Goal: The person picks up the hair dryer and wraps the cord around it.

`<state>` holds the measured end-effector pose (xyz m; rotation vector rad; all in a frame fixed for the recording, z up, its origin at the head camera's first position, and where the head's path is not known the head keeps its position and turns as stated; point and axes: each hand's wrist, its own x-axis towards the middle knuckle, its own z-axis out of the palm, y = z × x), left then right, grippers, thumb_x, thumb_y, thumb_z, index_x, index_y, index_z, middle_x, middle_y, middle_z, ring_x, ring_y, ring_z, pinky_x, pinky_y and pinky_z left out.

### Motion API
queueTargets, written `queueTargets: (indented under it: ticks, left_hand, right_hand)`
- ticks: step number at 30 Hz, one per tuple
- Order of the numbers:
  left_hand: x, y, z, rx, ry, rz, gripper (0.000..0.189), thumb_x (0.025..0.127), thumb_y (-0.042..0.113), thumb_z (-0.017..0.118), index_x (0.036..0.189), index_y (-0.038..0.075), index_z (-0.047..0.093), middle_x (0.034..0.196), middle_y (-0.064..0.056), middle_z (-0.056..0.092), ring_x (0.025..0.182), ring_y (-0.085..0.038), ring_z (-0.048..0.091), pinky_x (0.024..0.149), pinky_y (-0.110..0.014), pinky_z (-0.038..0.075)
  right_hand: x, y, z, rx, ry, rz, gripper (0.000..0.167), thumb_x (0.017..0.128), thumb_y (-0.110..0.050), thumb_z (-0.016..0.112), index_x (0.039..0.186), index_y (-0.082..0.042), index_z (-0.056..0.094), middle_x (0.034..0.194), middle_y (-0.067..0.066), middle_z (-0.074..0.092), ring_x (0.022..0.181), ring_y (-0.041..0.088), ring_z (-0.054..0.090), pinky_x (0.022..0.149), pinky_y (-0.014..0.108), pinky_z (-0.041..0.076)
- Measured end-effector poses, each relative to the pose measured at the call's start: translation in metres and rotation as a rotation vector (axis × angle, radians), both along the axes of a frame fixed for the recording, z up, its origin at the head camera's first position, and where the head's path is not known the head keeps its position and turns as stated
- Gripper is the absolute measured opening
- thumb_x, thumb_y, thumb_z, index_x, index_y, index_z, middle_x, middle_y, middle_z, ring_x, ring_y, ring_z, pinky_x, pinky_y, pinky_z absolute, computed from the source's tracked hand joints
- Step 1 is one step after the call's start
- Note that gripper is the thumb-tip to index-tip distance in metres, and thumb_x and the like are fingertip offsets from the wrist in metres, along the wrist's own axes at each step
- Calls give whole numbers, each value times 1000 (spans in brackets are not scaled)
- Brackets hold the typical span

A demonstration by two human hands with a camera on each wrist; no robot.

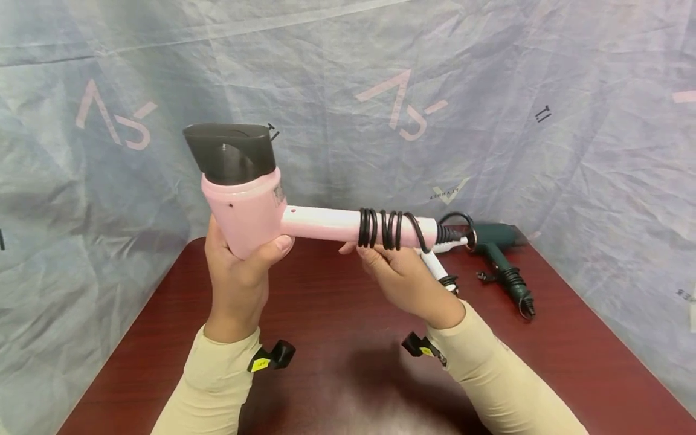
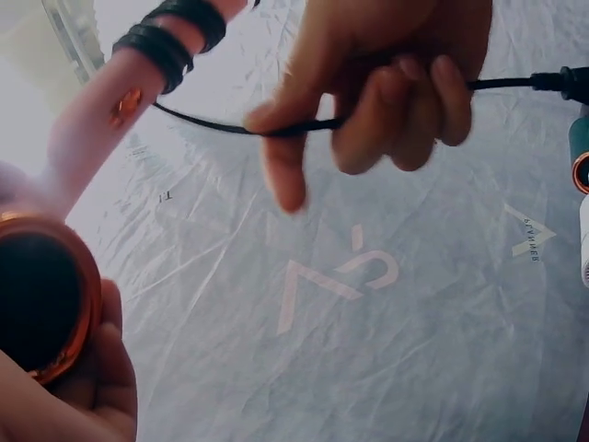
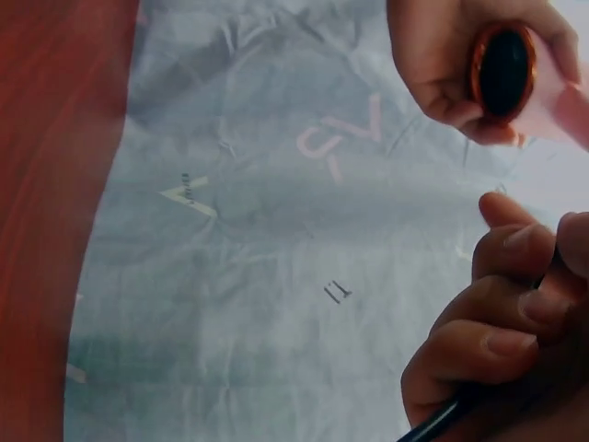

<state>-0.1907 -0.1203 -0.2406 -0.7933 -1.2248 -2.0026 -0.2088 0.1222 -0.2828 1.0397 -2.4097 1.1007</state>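
Note:
A pink hair dryer (image 1: 244,211) with a black flat nozzle (image 1: 231,154) is held up over the table, its nozzle upward and its handle (image 1: 326,223) pointing right. My left hand (image 1: 239,284) grips the dryer's body from below, thumb near the handle joint. Black cord (image 1: 372,228) is wound in several loops around the handle's far end. Just under those loops, my right hand (image 1: 408,278) holds a loose stretch of the cord. In the left wrist view, that cord runs from the handle through the curled fingers of the right hand (image 2: 396,101) toward a black plug (image 2: 557,83).
On the right side of the reddish-brown table (image 1: 315,320) lies a dark green hair dryer (image 1: 511,272) with its cord wrapped on the handle. A white hair dryer (image 1: 433,266) lies beside it, partly hidden by my right hand. Grey printed fabric (image 1: 337,109) hangs behind.

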Motion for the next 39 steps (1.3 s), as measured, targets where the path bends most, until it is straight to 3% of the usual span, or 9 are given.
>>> queueTargets:
  ticks: [1, 4, 5, 8, 11, 18, 27, 33, 39]
  left_hand:
    - [0, 0, 0, 19, -2, 13, 72, 64, -19, 72, 133, -3, 57, 116, -18, 66, 105, -35, 63, 88, -39, 56]
    - [-1, -1, 0, 69, -10, 56, 70, 64, -20, 73, 130, -3, 58, 116, -19, 66, 104, -36, 63, 87, -39, 56]
    - [-1, -1, 1, 77, -9, 72, 70, 64, -19, 73, 130, -3, 59, 116, -19, 66, 105, -35, 62, 86, -39, 56]
    - [0, -1, 3, 86, -9, 114, 68, 65, -18, 74, 130, -2, 59, 115, -18, 66, 104, -34, 62, 85, -38, 55]
    - [1, 0, 7, 86, -2, 145, 67, 67, -16, 75, 131, -1, 59, 115, -17, 65, 104, -33, 61, 85, -38, 55]
    - [5, 3, 11, 93, 22, 212, 66, 65, -17, 78, 126, -3, 61, 112, -17, 66, 101, -34, 62, 84, -38, 55]
    - [5, 2, 8, -30, 36, 316, 69, 65, -14, 82, 129, -7, 58, 115, -12, 66, 104, -33, 61, 91, -38, 52]
    - [6, 4, 5, -172, 43, 367, 73, 66, -11, 81, 134, -10, 55, 118, -11, 66, 105, -30, 60, 93, -37, 50]
    - [10, 6, 4, -268, 0, 340, 75, 65, -11, 82, 135, -6, 56, 117, -10, 67, 103, -27, 62, 92, -35, 51]
  right_hand:
    - [0, -4, 0, -127, -80, 7, 29, 112, -36, 44, 113, -28, 72, 67, -7, 40, 59, 7, 36, 57, 24, 37]
    - [3, -10, 2, -53, 8, -42, 29, 111, -39, 43, 117, -33, 71, 63, -8, 39, 59, 9, 38, 59, 28, 42]
    - [5, -11, 2, -29, 30, -58, 29, 112, -39, 43, 118, -32, 71, 65, -11, 45, 61, 6, 43, 62, 27, 44]
    - [12, -12, 5, 41, 75, -87, 32, 112, -41, 42, 120, -30, 70, 83, -16, 67, 74, 0, 57, 72, 26, 52]
    - [19, -13, 8, 90, 128, -94, 32, 111, -39, 45, 122, -25, 71, 108, -14, 74, 86, -1, 64, 77, 27, 55]
    - [38, -14, 14, 199, 284, -119, 23, 107, -32, 55, 119, -20, 70, 95, -13, 75, 69, 0, 56, 66, 25, 50]
    - [57, -4, 28, 148, 449, -140, 13, 102, -21, 61, 108, -16, 71, 93, -13, 72, 66, 0, 53, 60, 23, 47]
    - [64, 10, 40, 95, 514, -130, 12, 100, -15, 64, 108, -13, 72, 89, -10, 69, 69, 2, 55, 63, 23, 50]
    - [63, 28, 57, 76, 592, -175, 15, 95, -14, 69, 109, -13, 75, 91, -9, 71, 75, 2, 58, 68, 24, 48]
